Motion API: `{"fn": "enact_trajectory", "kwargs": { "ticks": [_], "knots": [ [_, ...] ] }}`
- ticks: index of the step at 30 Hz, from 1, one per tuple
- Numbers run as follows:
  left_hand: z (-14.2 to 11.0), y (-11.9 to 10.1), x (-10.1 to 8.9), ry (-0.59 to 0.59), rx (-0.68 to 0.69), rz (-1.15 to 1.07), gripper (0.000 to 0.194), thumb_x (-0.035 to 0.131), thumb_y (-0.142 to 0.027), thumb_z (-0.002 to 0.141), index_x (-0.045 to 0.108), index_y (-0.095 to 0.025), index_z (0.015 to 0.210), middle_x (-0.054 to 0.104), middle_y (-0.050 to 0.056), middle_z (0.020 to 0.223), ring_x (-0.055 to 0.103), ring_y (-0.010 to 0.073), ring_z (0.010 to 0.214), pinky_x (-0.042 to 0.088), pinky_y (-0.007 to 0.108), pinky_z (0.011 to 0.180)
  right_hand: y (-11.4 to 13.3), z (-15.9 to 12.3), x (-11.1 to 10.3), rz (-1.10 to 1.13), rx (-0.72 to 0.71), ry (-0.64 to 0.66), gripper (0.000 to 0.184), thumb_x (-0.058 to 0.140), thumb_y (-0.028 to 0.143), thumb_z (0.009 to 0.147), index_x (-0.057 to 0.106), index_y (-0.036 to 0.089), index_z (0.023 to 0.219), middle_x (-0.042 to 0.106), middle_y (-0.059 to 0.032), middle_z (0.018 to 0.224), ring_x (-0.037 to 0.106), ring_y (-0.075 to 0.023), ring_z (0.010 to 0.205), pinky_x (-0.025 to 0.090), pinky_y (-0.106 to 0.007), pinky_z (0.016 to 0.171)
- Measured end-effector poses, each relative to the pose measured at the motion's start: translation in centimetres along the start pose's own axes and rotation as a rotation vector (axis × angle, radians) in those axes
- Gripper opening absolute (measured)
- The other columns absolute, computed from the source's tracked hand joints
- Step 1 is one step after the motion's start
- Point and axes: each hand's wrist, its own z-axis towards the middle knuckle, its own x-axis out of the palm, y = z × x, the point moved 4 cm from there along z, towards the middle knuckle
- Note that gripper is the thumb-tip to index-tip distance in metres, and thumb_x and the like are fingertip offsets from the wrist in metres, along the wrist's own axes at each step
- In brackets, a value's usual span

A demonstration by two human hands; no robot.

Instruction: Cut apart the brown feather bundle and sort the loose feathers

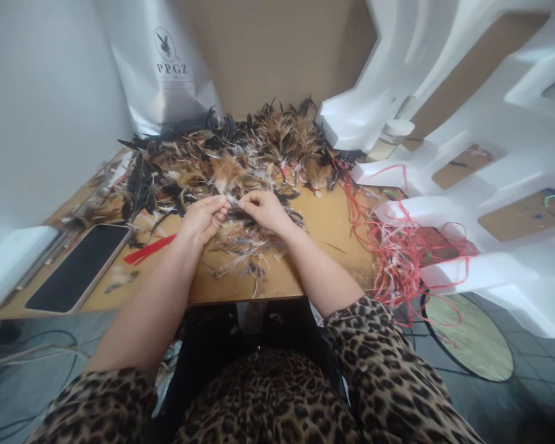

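Both my hands meet over the near-middle part of the wooden table (326,225). My left hand (206,216) is closed, pinching the pale base of a brown feather (224,176) whose fluffy end points away from me. My right hand (266,211) also pinches at this pale end from the other side, thumb and finger together. Just beyond them spreads a large heap of brown and black feathers (180,163). Loose pale feather scraps (245,246) lie under and in front of my hands. A red strip (150,249) lies beside my left wrist.
A phone (76,268) and a white box (13,265) lie at the left. Tangled red string (402,265) hangs over white foam pieces (472,271) at the right, near a small lidded jar (391,139). Bundled feathers (289,135) and a silver bag (166,86) stand at the back.
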Motion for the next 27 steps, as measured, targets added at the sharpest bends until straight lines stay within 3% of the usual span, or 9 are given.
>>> {"fn": "enact_trajectory", "kwargs": {
  "ticks": [4,7,10,14,18,20,22,27],
  "knots": [
    [0.1,-0.1,0.0,-0.005,-0.040,-0.099,0.014,0.056,0.001,0.073,0.063,-0.007,0.064,0.059,0.002,0.056,0.050,0.0002,0.043,0.038,0.005,0.040,0.2,-0.1,0.8,0.017,-0.042,-0.021,0.017,0.055,0.023,0.077,0.065,0.010,0.073,0.062,-0.0002,0.068,0.051,-0.0088,0.063,0.038,-0.022,0.065],
    [0.1,-0.1,-0.1,-0.046,0.018,-0.021,0.011,0.059,-0.002,0.071,0.063,-0.008,0.063,0.060,0.002,0.055,0.049,0.0007,0.042,0.038,0.006,0.040,0.8,-0.4,1.0,-0.081,-0.145,-0.050,0.015,0.055,0.021,0.079,0.065,0.012,0.074,0.063,-0.0013,0.072,0.053,-0.0102,0.068,0.039,-0.023,0.070],
    [0.1,-0.2,-0.2,-0.093,0.170,0.234,0.005,0.064,-0.010,0.067,0.064,-0.009,0.062,0.060,0.002,0.053,0.051,0.0038,0.041,0.040,0.011,0.040,2.0,-0.9,1.3,-0.236,-0.291,-0.054,0.019,0.050,0.021,0.083,0.064,0.013,0.076,0.061,-0.0038,0.077,0.053,-0.0122,0.075,0.039,-0.024,0.075],
    [-0.1,0.0,0.0,-0.062,0.294,0.605,0.010,0.063,-0.020,0.067,0.067,-0.011,0.067,0.059,0.001,0.049,0.052,0.0083,0.040,0.042,0.018,0.043,3.0,-1.4,1.8,-0.501,-0.370,0.040,0.024,0.043,0.023,0.088,0.063,0.013,0.078,0.058,-0.0072,0.082,0.050,-0.0161,0.080,0.038,-0.028,0.076],
    [-0.9,-0.4,0.9,0.096,0.462,1.069,0.014,0.055,-0.015,0.068,0.069,-0.015,0.064,0.060,0.000,0.049,0.054,0.0109,0.047,0.042,0.020,0.051,3.2,-1.3,1.1,-0.639,-0.407,0.126,0.024,0.042,0.025,0.089,0.062,0.014,0.082,0.058,-0.0098,0.088,0.049,-0.0187,0.086,0.037,-0.030,0.079],
    [-1.6,-0.4,1.6,0.223,0.550,1.222,0.016,0.055,-0.015,0.069,0.068,-0.017,0.059,0.061,0.001,0.051,0.055,0.0114,0.051,0.042,0.020,0.055,2.7,-0.8,0.2,-0.594,-0.376,0.137,0.022,0.045,0.023,0.086,0.063,0.014,0.080,0.058,-0.0087,0.087,0.050,-0.0178,0.086,0.037,-0.030,0.079],
    [-2.1,-0.1,2.1,0.311,0.557,1.224,0.015,0.056,-0.018,0.071,0.069,-0.017,0.063,0.063,0.001,0.056,0.056,0.0112,0.052,0.043,0.020,0.056,1.7,-0.1,-0.9,-0.460,-0.304,0.127,0.017,0.050,0.020,0.081,0.064,0.013,0.076,0.059,-0.0062,0.082,0.052,-0.0154,0.081,0.037,-0.028,0.076],
    [-2.5,0.4,2.1,0.269,0.364,0.866,0.018,0.060,-0.029,0.073,0.071,-0.014,0.074,0.062,0.003,0.056,0.052,0.0099,0.043,0.039,0.020,0.042,-1.4,0.8,-2.1,0.134,-0.024,0.175,0.016,0.061,0.027,0.071,0.063,0.011,0.070,0.060,-0.0011,0.068,0.051,-0.0104,0.063,0.040,-0.024,0.066]
  ]
}}
